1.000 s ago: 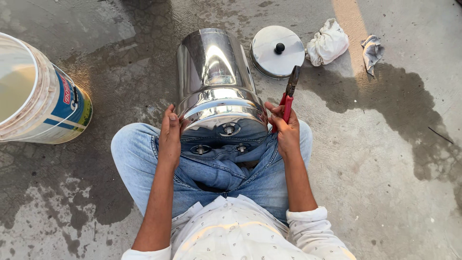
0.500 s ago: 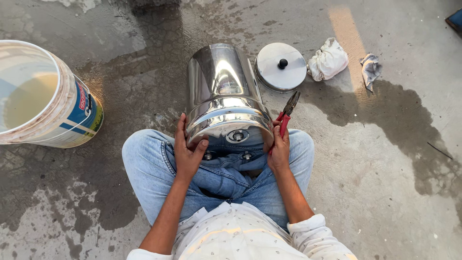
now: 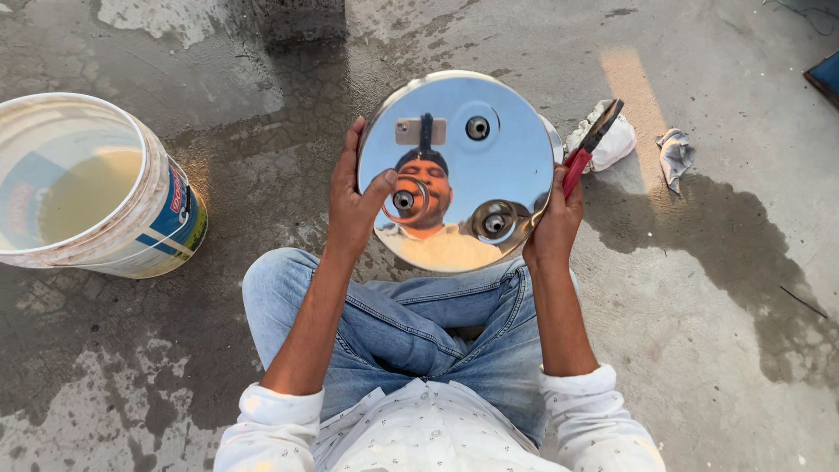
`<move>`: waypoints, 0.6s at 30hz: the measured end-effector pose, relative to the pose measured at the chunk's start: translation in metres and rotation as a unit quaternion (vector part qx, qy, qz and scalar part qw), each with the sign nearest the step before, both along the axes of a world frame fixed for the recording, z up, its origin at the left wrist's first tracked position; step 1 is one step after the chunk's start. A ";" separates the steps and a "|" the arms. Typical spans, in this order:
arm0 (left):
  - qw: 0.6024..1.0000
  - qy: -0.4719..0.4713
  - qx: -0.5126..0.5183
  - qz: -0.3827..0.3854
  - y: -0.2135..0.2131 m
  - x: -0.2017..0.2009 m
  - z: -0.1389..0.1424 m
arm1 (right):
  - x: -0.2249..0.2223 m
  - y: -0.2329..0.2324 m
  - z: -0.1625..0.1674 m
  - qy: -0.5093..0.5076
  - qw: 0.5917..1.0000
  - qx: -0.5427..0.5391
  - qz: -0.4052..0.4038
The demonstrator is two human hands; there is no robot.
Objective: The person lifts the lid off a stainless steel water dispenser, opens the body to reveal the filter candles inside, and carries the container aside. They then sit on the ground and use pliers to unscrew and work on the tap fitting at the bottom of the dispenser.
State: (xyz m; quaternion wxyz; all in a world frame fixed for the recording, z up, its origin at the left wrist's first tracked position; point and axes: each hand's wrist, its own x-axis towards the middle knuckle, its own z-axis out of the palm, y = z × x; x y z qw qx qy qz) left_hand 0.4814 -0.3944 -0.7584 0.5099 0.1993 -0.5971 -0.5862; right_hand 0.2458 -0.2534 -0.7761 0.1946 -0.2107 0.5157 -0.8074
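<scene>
A shiny steel drum-shaped vessel (image 3: 489, 105) stands tipped up on my lap, its mirror-like round bottom facing me, with three small fittings on it. My left hand (image 3: 357, 205) grips its left rim, thumb on the polished face near a fitting. My right hand (image 3: 552, 225) holds the right rim and also clasps red-handled pliers (image 3: 587, 149), which point up and to the right. I sit on the ground in blue jeans and a white shirt.
A large white plastic bucket (image 3: 166, 210) holding yellowish liquid stands at the left. A white cloth bundle (image 3: 616, 144) and a grey rag (image 3: 675, 156) lie to the right on the wet, stained concrete floor (image 3: 717, 262). A blue object (image 3: 826, 77) is at the right edge.
The vessel has been tilted up from lying on its side, so its bottom now faces me. Both hands shifted with it along the rim; the pliers stayed in my right hand.
</scene>
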 end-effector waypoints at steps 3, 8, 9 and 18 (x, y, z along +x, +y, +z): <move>0.999 0.025 -0.024 0.001 -0.018 -0.012 0.013 | -0.009 -0.022 0.014 0.002 1.000 -0.009 0.000; 0.999 -0.027 -0.023 0.028 -0.049 -0.033 0.031 | -0.016 -0.059 0.023 -0.035 0.999 -0.012 0.004; 0.998 -0.047 -0.027 0.041 -0.055 -0.036 0.033 | -0.017 -0.065 0.024 -0.042 0.999 -0.014 0.006; 0.995 -0.074 0.024 0.055 -0.072 -0.050 0.014 | -0.012 -0.088 0.012 -0.080 0.997 0.015 0.006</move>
